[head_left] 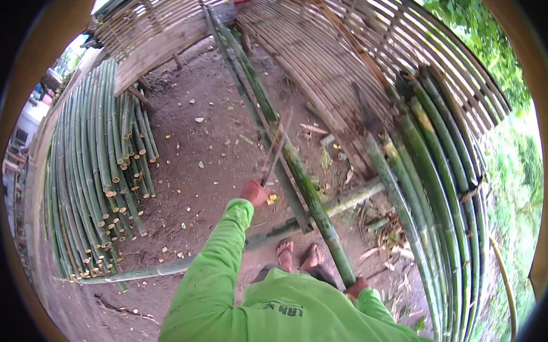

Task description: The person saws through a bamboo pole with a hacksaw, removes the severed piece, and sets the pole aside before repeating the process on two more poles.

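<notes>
My left hand (255, 193) is wrapped round the handle of a machete (274, 154), whose blurred blade crosses a long green bamboo pole (304, 185). Close to my body, my right hand (356, 287) grips the near end of that pole. The pole slopes away from me toward the slatted bamboo at the back. Beside it on the left runs a second, thinner bamboo length (285, 182). Both pass over a bamboo pole lying crosswise (276, 232) in front of my feet.
On the left lies a large stack of cut bamboo poles (95, 159). More thick poles (434, 189) lean together on the right. A slatted bamboo platform (300, 55) stands ahead, with a dark blade-like piece (361, 104) on it. Bamboo chips litter the dirt ground (188, 147).
</notes>
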Motion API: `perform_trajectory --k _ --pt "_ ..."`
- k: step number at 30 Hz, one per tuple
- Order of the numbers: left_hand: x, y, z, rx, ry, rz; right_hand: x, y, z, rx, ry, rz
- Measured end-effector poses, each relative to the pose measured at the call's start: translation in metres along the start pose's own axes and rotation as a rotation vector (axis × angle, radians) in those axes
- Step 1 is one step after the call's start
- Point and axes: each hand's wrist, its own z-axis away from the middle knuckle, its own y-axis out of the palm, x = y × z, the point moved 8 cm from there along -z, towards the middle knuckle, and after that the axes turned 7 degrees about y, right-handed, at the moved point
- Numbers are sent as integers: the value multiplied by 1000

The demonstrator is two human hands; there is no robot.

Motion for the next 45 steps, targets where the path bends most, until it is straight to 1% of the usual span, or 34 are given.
perform_trajectory --k 2,5,8,11,14,15,17,19,21,24,25,26,28,29,30,31,32,33,34,35,37,39,40,41,42,43,45 --pt "-12 -16 -3 -11 -52 8 21 -2 2 12 31 84" --pt "-2 -5 -16 -23 46 -17 14 26 -30 46 -4 101" --pt "3 10 -22 34 92 -149 21 23 -23 85 71 157" --pt "10 19 -25 115 94 -216 22 24 -17 79 72 166" --pt "-8 7 -11 65 73 -106 19 24 -10 97 60 135" --pt "14 47 -26 -11 325 -253 19 17 1 85 65 129" --pt "39 91 -31 51 388 -281 6 16 2 68 62 77" --pt "-28 23 5 106 161 -37 3 9 12 64 92 83" --pt "-29 30 5 109 188 -3 12 -3 28 69 92 98" --pt "-21 31 -3 103 199 67 9 1 19 78 103 85" --pt "-20 28 -7 94 197 92 11 5 10 80 103 126" --pt "-14 22 -11 44 146 117 10 5 4 89 108 148" --pt "-17 -2 -8 -38 37 163 29 -12 13 122 128 188" --pt "-28 -24 -3 -147 60 130 16 0 -12 92 117 228" --pt "-41 -42 6 -233 82 101 9 6 -21 123 147 256" --pt "-44 -49 17 -199 73 236 14 6 -18 114 133 310" --pt "-44 -55 29 -171 53 371 20 2 -11 82 91 252" --pt "-49 -57 47 -99 72 345 15 6 -17 54 117 229" --pt "-55 -64 63 -46 101 316 28 -4 -5 30 88 144" --pt "-57 -67 78 -10 133 283 27 -6 3 59 130 167" --pt "-66 -78 115 -132 227 388 38 -5 -3 82 153 197" --pt "-56 -67 140 -94 295 463 24 14 -21 60 101 192" --pt "-67 -70 148 -82 271 510 17 28 -38 44 67 179" --pt "-65 -57 155 -20 190 536 21 29 -39 72 79 182" --pt "-74 -52 160 30 181 424 22 27 -32 106 99 186" --pt "-67 -36 166 107 140 388 23 24 -26 93 99 201" --pt "-59 -18 183 139 179 309 32 17 -22 61 96 214"
